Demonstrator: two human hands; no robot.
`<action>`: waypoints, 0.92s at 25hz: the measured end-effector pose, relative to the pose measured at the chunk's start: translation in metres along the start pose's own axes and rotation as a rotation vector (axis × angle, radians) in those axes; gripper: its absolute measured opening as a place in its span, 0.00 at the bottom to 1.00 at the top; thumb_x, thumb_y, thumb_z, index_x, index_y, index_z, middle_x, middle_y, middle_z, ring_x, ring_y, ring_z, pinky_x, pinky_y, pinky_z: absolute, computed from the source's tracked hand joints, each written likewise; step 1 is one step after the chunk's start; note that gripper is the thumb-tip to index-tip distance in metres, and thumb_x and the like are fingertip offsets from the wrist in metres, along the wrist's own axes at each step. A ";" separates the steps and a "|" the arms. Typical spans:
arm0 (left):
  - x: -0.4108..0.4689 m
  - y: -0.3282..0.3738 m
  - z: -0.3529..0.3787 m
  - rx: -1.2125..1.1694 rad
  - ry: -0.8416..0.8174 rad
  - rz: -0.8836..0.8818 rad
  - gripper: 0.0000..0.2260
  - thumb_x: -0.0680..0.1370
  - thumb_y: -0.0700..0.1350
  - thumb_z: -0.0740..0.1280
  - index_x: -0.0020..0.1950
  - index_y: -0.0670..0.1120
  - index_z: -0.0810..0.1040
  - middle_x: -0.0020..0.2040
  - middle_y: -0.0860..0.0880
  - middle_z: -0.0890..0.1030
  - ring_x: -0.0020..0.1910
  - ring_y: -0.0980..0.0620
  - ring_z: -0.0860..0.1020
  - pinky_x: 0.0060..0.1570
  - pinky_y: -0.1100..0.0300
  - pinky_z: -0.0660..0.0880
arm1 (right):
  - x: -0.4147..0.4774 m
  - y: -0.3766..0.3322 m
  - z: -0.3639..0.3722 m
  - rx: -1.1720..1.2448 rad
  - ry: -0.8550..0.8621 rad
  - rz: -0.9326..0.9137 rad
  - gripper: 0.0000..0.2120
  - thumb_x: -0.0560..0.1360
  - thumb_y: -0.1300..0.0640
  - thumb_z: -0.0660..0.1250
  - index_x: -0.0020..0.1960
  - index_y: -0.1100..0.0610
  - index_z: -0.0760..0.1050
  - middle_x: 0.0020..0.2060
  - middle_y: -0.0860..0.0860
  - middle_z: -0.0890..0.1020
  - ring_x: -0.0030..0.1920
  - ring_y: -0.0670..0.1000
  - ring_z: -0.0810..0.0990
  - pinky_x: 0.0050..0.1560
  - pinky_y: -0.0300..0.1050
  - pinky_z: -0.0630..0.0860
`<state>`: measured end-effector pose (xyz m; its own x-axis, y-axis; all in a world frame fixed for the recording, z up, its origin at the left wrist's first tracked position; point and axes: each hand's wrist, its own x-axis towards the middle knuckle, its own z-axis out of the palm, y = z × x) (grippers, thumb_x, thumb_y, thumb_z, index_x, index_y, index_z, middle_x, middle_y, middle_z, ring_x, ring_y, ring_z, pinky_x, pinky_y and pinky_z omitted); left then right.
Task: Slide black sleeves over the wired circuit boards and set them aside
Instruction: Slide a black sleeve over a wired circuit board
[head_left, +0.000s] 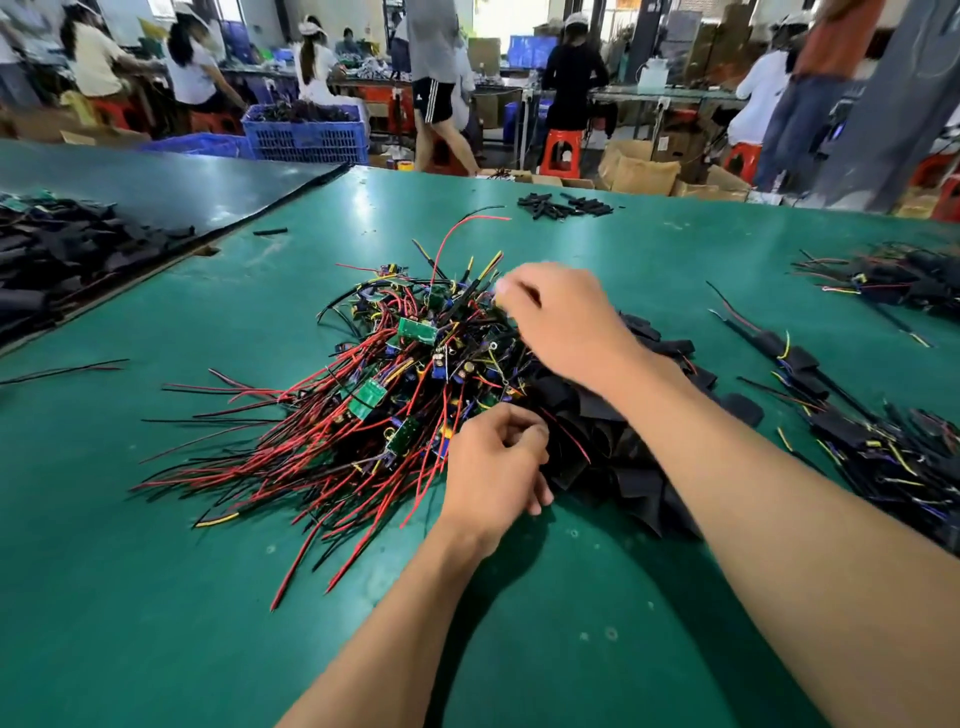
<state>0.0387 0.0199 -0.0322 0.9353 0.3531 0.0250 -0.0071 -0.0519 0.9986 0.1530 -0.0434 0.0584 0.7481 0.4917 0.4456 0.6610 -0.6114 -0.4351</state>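
The boards (400, 374) lay in a tangled pile on the smooth green mat (156, 597). They were small green rectangles studded with components, and their thin red and black wires fanned out from the pile's left and near sides. Touching the pile's right side was a heap of sleeves (613, 441), flat matte black tubes lying overlapped.

Our left hand (493, 467) sat at the pile's near edge, where wires met sleeves. Its fingers were curled tight toward the palm, and we could not tell whether they held anything. Our right hand (561, 322) was over the pile's top, blurred, with its fingertips drawn together down among the wires. We could not tell what they pinched, if anything.

Well right of the pile lay sleeved boards (893, 452), black bundles with yellow and red wire ends poking out. Beyond the pile lay a few short black tubes (561, 207).
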 end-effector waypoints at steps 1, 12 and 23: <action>-0.002 0.001 -0.002 -0.022 -0.010 -0.002 0.05 0.79 0.35 0.64 0.44 0.40 0.78 0.29 0.50 0.77 0.20 0.46 0.74 0.18 0.63 0.66 | 0.006 -0.001 -0.013 0.113 0.045 0.089 0.15 0.82 0.49 0.58 0.42 0.52 0.78 0.34 0.46 0.78 0.36 0.48 0.78 0.39 0.45 0.70; -0.017 0.007 0.000 0.066 0.009 0.181 0.06 0.78 0.39 0.69 0.41 0.46 0.81 0.28 0.52 0.77 0.24 0.49 0.75 0.27 0.62 0.70 | -0.071 -0.011 -0.134 1.391 0.127 0.516 0.12 0.84 0.53 0.58 0.53 0.59 0.77 0.36 0.51 0.81 0.27 0.46 0.76 0.29 0.38 0.76; -0.052 0.027 0.022 0.089 -0.112 0.366 0.15 0.72 0.46 0.75 0.57 0.55 0.82 0.43 0.54 0.84 0.37 0.49 0.80 0.42 0.62 0.78 | -0.157 0.017 -0.062 1.427 0.025 0.890 0.13 0.84 0.57 0.58 0.48 0.62 0.78 0.29 0.52 0.78 0.23 0.45 0.73 0.23 0.38 0.75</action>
<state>-0.0021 -0.0201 -0.0076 0.9095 0.1927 0.3685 -0.3210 -0.2378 0.9167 0.0436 -0.1696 0.0299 0.9005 0.3085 -0.3064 -0.4060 0.3447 -0.8464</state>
